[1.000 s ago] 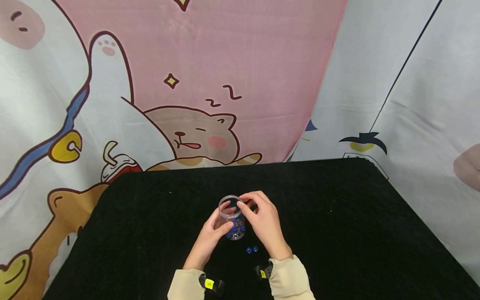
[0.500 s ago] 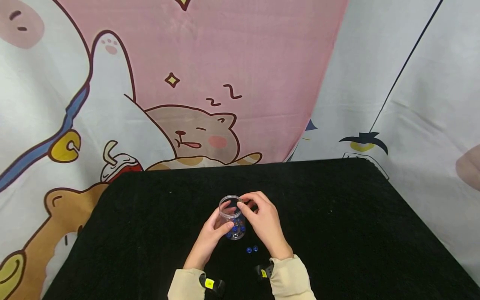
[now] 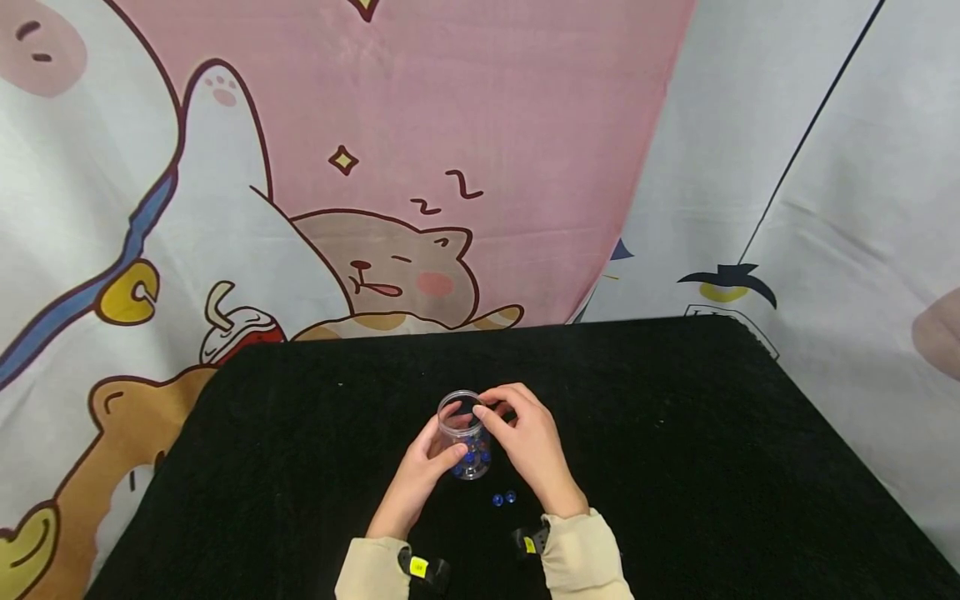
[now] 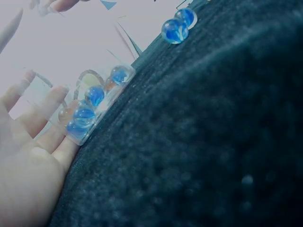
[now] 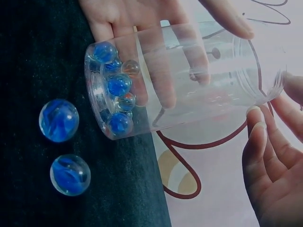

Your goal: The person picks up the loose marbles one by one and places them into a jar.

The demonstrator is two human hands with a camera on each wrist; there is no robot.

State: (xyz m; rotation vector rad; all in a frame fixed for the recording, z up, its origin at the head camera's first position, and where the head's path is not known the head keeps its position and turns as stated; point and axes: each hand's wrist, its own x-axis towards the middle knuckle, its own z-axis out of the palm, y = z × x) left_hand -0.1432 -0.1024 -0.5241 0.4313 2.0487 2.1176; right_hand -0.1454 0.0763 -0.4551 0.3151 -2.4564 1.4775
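Observation:
A clear plastic jar (image 3: 459, 431) stands upright and lidless on the black cloth, with several blue and a few orange-tinted glass marbles (image 5: 119, 85) at its bottom. My left hand (image 3: 422, 477) grips its left side, thumb in front and fingers spread behind, seen through the wall in the right wrist view. At the jar's mouth, my right hand (image 3: 529, 442) pinches the right side of the rim with curled fingers and thumb. Two loose blue marbles, a left one (image 5: 59, 120) and a right one (image 5: 70, 175), lie side by side on the cloth just in front of the jar.
The black cloth (image 3: 712, 467) covers a wide table whose far edge meets a cartoon-printed curtain (image 3: 525, 150) in pink and white. Both wrists carry black straps, the left strap (image 3: 423, 569) and the right strap (image 3: 529, 543), below cream sleeves.

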